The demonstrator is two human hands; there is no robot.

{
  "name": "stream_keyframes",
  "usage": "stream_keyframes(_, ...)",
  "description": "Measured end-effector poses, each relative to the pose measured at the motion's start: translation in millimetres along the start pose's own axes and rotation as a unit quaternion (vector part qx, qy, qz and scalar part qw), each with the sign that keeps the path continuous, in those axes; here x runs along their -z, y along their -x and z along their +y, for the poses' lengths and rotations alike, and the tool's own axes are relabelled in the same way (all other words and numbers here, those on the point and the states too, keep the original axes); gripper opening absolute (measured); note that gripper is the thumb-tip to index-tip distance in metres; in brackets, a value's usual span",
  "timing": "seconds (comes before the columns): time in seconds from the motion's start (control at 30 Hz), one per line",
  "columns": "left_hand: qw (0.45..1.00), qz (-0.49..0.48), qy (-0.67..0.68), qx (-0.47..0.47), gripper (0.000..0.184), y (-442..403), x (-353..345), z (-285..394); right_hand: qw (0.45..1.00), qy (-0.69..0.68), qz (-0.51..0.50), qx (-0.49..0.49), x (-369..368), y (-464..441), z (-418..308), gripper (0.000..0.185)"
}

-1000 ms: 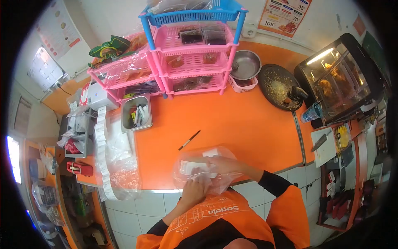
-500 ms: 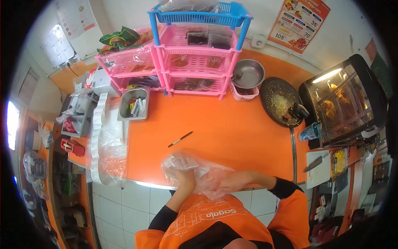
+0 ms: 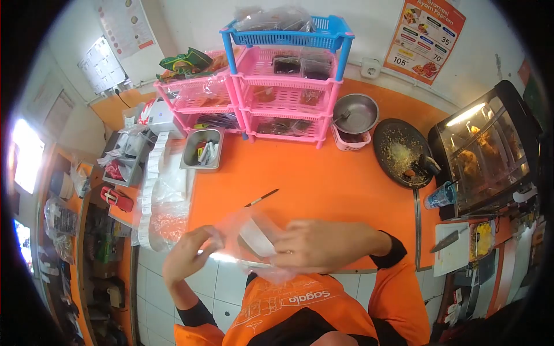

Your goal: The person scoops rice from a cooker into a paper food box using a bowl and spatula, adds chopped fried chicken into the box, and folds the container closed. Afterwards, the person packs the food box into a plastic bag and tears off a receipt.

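A clear plastic bag (image 3: 254,267) is stretched between my two hands at the front edge of the orange table. My left hand (image 3: 187,254) pinches the bag's left side between thumb and fingers. On the other side my right hand (image 3: 309,245) grips the bag with curled fingers. Inside or against the plastic, beside my right fingers, shows a white paper slip (image 3: 257,237); I cannot tell which side of the film it is on. Beyond the bag a dark pen (image 3: 261,198) lies on the table.
Pink and blue racks (image 3: 288,106) stand at the back. A steel tub (image 3: 202,149) of pens and receipt strips (image 3: 153,190) are on the left. On the right are a dark round tray (image 3: 398,147), a glass food warmer (image 3: 485,144) and a knife (image 3: 449,240) on a white board.
My left hand has moved left and drawn the bag's side outward, and my right hand has come up. The bunched bag is now spread, and the white slip shows clearly.
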State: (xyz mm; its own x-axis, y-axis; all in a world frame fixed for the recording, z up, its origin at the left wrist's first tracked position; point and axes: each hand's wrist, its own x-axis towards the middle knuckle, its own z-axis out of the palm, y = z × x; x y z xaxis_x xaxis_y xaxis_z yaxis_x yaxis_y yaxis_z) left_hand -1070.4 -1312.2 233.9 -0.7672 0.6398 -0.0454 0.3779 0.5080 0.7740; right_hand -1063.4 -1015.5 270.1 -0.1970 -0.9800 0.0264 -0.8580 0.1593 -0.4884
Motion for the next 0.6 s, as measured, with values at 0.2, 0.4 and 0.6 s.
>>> stream_keyframes(0.2,0.969,0.201,0.093,-0.107,0.035,-33.0,-79.7,-18.0,0.952,0.068,0.29,-0.075,-27.8,-52.9,32.6,0.049)
stream_keyframes(0.4,0.897,0.314,0.31,0.019,0.018,-55.3,-92.6,25.2,0.868,-0.134,0.466,-0.109,-142.5,-63.6,64.9,0.045)
stream_keyframes(0.6,0.966,-0.196,0.031,-0.164,0.052,-51.7,-56.1,30.0,0.885,-0.176,0.424,-0.083,-180.6,-86.5,59.2,0.034)
